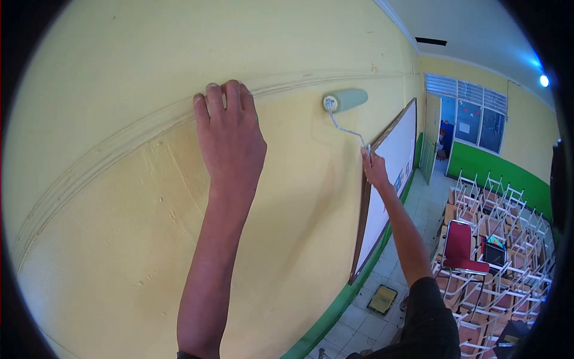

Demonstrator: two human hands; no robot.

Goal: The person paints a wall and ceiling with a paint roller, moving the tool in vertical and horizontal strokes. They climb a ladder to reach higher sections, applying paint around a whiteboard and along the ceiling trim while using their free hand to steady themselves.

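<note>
My left hand (pixel 230 128) rests against the yellow wall (pixel 263 197), its fingertips on the raised horizontal ridge (pixel 143 122) and nothing seen in it. The fingers are bent and slightly apart. To the right, my right hand (pixel 375 167) grips the handle of a paint roller (pixel 350 100). The roller's pale green sleeve is at the wall just below the ridge line, and its bent wire frame runs down to my fingers. Whether the sleeve touches the wall is hard to tell.
A framed whiteboard (pixel 391 173) hangs beside my right hand. Stacked chairs and desks (pixel 496 239) and a red chair (pixel 459 245) fill the right side. A yellow tray (pixel 382 299) lies on the tiled floor (pixel 365 326). A door (pixel 430 137) stands open at the back.
</note>
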